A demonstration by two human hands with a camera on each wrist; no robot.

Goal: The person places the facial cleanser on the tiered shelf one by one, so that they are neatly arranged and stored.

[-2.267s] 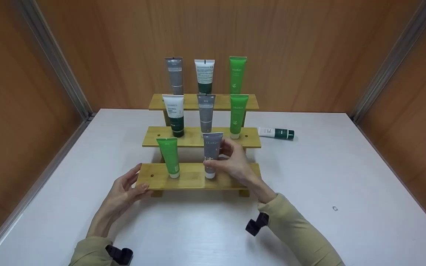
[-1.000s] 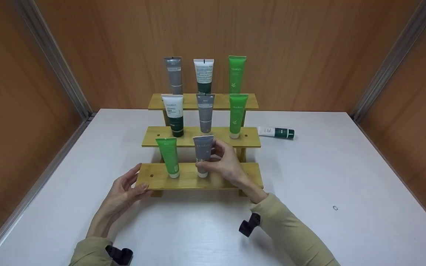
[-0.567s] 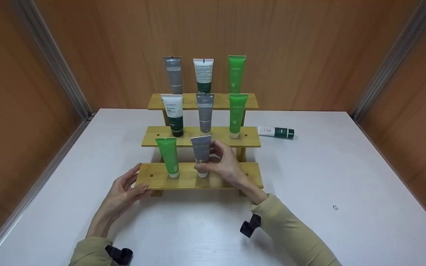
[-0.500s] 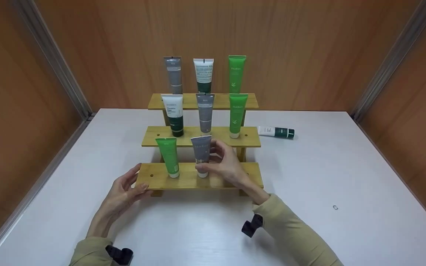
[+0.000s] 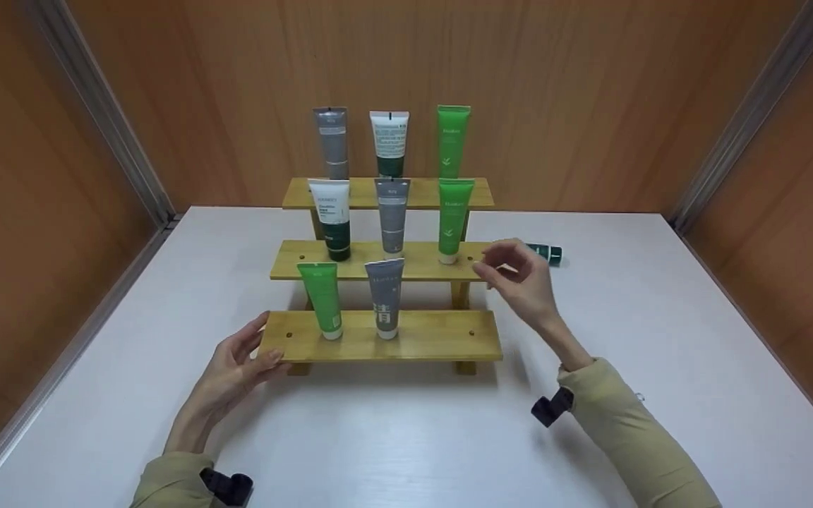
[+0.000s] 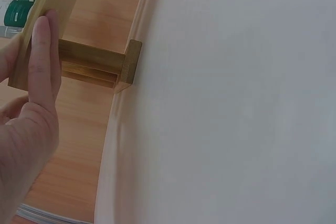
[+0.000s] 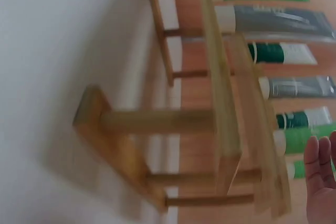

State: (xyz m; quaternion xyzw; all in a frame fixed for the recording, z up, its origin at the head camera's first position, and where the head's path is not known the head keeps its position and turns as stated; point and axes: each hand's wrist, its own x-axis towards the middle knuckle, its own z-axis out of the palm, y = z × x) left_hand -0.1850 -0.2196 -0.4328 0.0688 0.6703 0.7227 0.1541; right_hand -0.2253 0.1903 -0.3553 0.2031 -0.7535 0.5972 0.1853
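Tubes on a three-step wooden rack

Head view: rack [image 5: 420, 337] of three wooden steps stands on the white table [image 5: 392, 437], far of centre. The left hand [image 5: 237, 367] rests at the near left corner of the lowest step, thumb on the top of the board and straight fingers along its end, holding nothing else. The right hand [image 5: 523, 279] hangs in the air just right of the middle step, fingers loosely curled and empty, apart from every tube. On the lowest step a grey tube [image 5: 384, 296] stands upright, cap down, near the middle, with a green tube [image 5: 323, 299] just to its left. The right part of that step is bare. The middle step bears three upright tubes, as does the top one. A dark-capped tube [image 5: 546, 252] lies flat on the table right of the rack, partly hidden behind the right hand.

Left wrist view: the straight fingers [image 6: 43, 59] lie flat against the edge of the wooden board [image 6: 63, 3]; a leg of the rack meets the table beside them.

Right wrist view: blurred. The rack shows from its right end, the tubes lined along the steps, and fingertips [image 7: 321, 182] show relaxed at the corner, touching nothing.
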